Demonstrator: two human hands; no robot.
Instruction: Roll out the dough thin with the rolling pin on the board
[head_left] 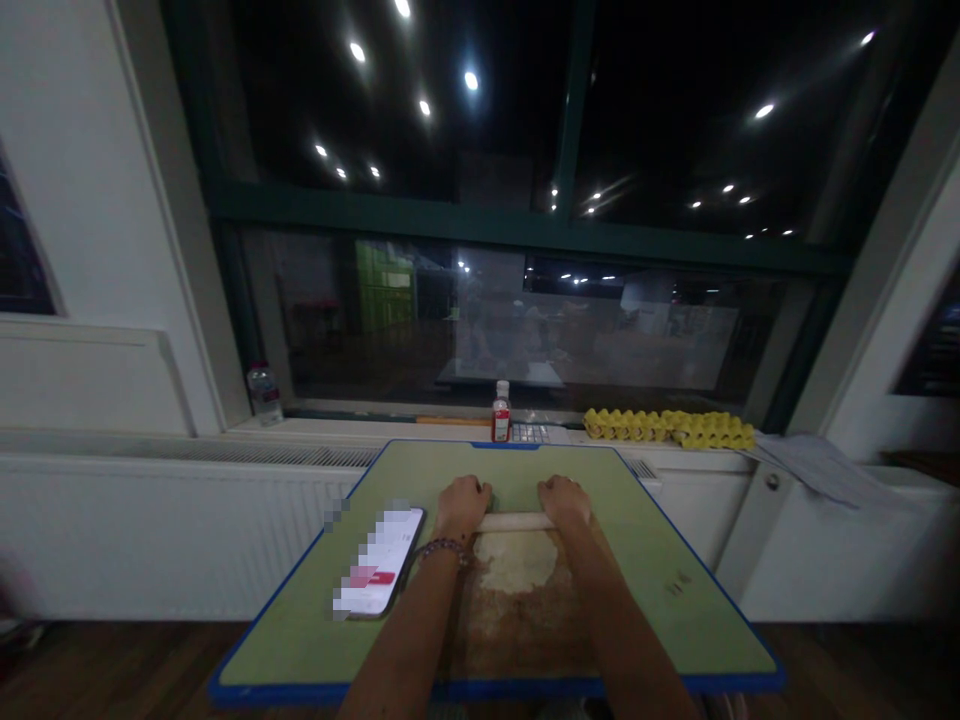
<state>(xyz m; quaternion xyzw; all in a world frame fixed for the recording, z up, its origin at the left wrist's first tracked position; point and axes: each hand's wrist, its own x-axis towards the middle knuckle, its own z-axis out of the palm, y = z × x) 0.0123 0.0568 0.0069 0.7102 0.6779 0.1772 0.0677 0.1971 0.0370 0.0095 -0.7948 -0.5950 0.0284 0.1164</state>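
Observation:
A pale rolling pin (516, 522) lies crosswise at the far side of a brown wooden board (517, 640). My left hand (463, 503) is closed round its left end, and my right hand (564, 500) is closed round its right end. Just on the near side of the pin, a thin, flat sheet of whitish dough (517, 562) is spread on the board. Its outline is uneven. Both forearms reach over the board, one along each side. A beaded bracelet circles my left wrist.
The board rests on a green table (675, 600) with a blue edge. Left of my arm lies a phone (386, 560) with its screen lit. On the window sill stand a red-labelled bottle (501, 412), a clear bottle (265, 395) and yellow egg trays (667, 428) beside a grey cloth (817, 465).

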